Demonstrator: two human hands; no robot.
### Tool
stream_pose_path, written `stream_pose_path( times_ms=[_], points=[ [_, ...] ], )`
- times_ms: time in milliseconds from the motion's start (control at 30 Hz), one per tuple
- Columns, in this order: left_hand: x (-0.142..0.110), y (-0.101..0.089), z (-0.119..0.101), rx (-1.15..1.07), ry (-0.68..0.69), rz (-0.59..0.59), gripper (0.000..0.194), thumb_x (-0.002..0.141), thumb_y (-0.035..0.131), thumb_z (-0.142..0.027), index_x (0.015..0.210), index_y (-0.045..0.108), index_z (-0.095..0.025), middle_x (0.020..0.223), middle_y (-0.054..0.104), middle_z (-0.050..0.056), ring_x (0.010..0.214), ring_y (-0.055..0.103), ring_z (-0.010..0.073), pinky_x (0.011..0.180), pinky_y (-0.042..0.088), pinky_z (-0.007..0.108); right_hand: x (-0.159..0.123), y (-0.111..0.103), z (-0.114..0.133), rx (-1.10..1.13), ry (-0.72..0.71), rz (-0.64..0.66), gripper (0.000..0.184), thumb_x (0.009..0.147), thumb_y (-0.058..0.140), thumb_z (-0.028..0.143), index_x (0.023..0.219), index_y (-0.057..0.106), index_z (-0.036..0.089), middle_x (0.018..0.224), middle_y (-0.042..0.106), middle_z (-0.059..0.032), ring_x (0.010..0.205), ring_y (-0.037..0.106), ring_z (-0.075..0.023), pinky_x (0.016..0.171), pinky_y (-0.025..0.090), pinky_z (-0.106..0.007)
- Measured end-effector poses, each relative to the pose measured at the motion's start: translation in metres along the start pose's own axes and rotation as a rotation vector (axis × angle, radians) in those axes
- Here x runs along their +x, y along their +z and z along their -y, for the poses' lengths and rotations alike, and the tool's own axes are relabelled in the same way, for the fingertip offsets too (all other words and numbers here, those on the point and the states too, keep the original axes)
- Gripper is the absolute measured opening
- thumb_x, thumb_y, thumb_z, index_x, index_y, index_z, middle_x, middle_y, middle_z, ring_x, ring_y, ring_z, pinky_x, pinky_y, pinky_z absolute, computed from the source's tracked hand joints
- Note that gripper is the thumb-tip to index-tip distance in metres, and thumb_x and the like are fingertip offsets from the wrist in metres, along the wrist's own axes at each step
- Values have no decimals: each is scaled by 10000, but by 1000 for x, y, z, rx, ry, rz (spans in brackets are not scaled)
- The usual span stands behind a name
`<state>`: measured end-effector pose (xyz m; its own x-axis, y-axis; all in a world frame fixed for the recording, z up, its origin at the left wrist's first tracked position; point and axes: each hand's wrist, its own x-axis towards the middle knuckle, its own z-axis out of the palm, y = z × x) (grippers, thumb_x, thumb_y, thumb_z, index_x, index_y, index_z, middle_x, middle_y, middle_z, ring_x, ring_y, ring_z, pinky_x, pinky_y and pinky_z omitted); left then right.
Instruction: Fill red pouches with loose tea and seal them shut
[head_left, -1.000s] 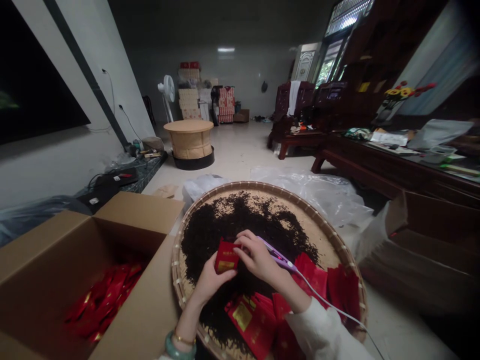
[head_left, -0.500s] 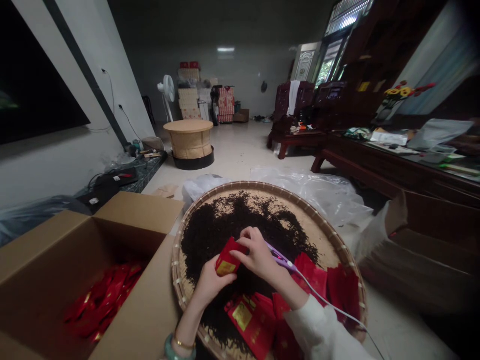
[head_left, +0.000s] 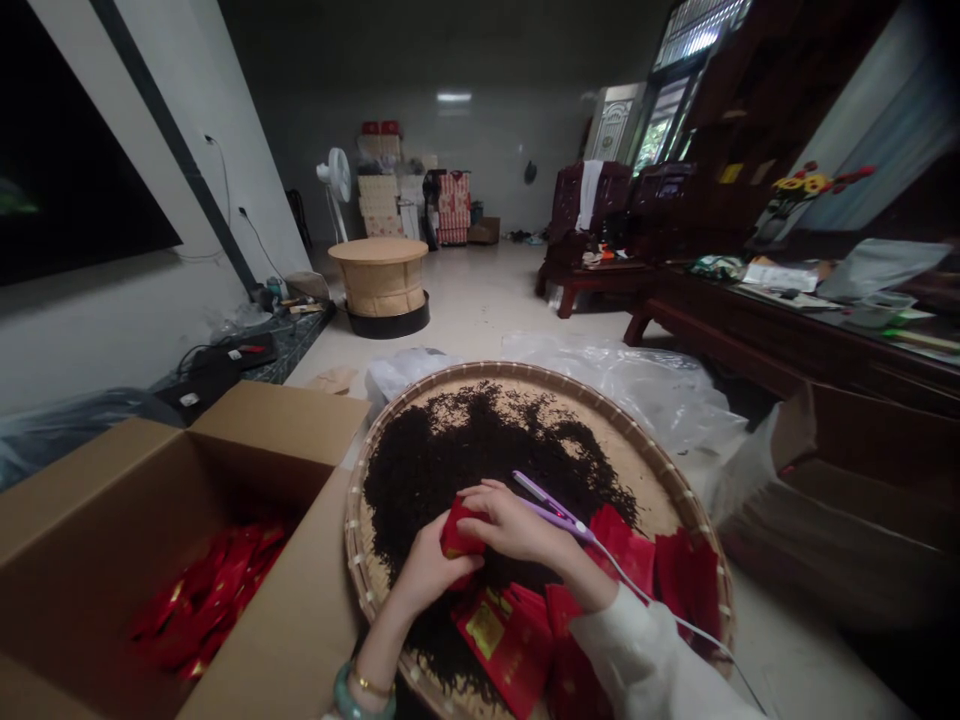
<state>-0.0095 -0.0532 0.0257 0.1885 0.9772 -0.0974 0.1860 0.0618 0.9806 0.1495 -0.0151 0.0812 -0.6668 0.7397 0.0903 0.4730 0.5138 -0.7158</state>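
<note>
Between my two hands is a small red packet point(head_left: 459, 532), mostly covered by fingers. My left hand point(head_left: 431, 570) wraps round its lower left side, thumb toward me. My right hand point(head_left: 506, 520) closes over its upper right part. Below them a round woven bamboo tray point(head_left: 679, 485) carries a spread of dark, loose, leaf-like bits point(head_left: 442, 440). A purple hair straightener point(head_left: 555, 510) with jaws apart and a pale cord lies just beyond my right wrist. Flat red packets point(head_left: 510, 645) with gold print lie in the tray near my forearm, and more red packets point(head_left: 686, 580) rest at its right side.
An open cardboard box point(head_left: 277, 425) with many red packets point(head_left: 217, 590) inside stands at the left. Another open box point(head_left: 862, 450) is at the right. Clear plastic sheeting point(head_left: 622, 370) lies behind the tray. Farther off are a round wooden table point(head_left: 379, 275) and a dark low table point(head_left: 750, 320).
The red packet tilted, and its gold-marked front turned mostly out of sight. My right hand moved down and left over it, with its fingers closing across the packet.
</note>
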Motion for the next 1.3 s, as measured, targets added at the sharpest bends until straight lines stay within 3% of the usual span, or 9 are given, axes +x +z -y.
stream_pose_path(
  times_ms=[133, 233, 367, 500, 600, 733, 867, 1100, 1300],
  points=[
    [2, 0, 1, -64, -25, -70, 489, 547, 728, -132, 1029, 648, -114, 857, 703, 27, 766, 607, 187, 727, 472, 277, -2, -12, 6, -164, 64, -109, 91, 824, 638, 254, 862, 699, 197, 940, 707, -72, 1109, 547, -248, 1040, 235, -473],
    [3, 2, 2, -52, 1, -98, 446, 542, 734, -135, 980, 656, -106, 828, 696, 29, 738, 590, 175, 697, 462, 261, -3, -19, 10, -245, 84, 10, 147, 811, 662, 320, 811, 704, 179, 901, 701, -75, 1056, 569, -248, 1051, 212, -479],
    [2, 8, 3, -41, 16, -65, 376, 544, 721, -129, 915, 662, -106, 768, 670, 10, 690, 554, 152, 645, 439, 235, -1, -15, 7, -229, 57, 119, 172, 803, 666, 331, 728, 681, 177, 826, 681, -32, 909, 600, -201, 1009, 265, -414],
    [1, 9, 3, -26, -13, -42, 384, 536, 724, -131, 915, 663, -114, 763, 670, -1, 681, 561, 152, 628, 438, 232, 2, -9, 0, -215, 9, 152, 253, 844, 612, 274, 618, 616, 161, 618, 596, 20, 687, 556, -134, 888, 338, -316],
    [-1, 7, 2, -121, -59, -4, 431, 565, 734, -184, 983, 643, -122, 828, 693, 23, 730, 612, 178, 664, 471, 256, 2, -9, -3, -215, -10, 88, 298, 866, 576, 236, 580, 577, 154, 586, 558, 19, 682, 532, -132, 847, 349, -297],
    [-4, 4, 3, -319, -134, 120, 451, 628, 751, -321, 1006, 617, -115, 844, 702, 62, 716, 665, 203, 659, 502, 294, 2, -14, -7, -127, 22, 30, 298, 853, 562, 194, 559, 557, 149, 563, 526, 28, 589, 480, -108, 691, 371, -247],
    [-5, 3, 5, -371, -180, 124, 487, 571, 813, -357, 947, 621, -115, 799, 702, 59, 692, 687, 211, 630, 504, 282, 2, -14, -13, 34, 111, 51, 256, 819, 539, 161, 566, 573, 144, 525, 516, 36, 524, 447, -94, 532, 331, -203],
    [-3, 6, 1, -482, -230, 177, 591, 653, 719, -566, 1013, 588, -116, 794, 708, 70, 595, 685, 187, 588, 507, 282, 2, -13, -11, 153, 189, 52, 202, 779, 552, 182, 587, 593, 134, 534, 522, 41, 526, 446, -88, 508, 317, -193],
    [-1, 8, 0, -506, -220, 146, 591, 654, 735, -533, 1041, 577, -115, 811, 704, 80, 591, 687, 187, 569, 501, 272, 1, -16, -6, 157, 249, -11, 179, 777, 589, 228, 628, 625, 136, 562, 557, 37, 548, 470, -94, 524, 328, -194]
  ],
)
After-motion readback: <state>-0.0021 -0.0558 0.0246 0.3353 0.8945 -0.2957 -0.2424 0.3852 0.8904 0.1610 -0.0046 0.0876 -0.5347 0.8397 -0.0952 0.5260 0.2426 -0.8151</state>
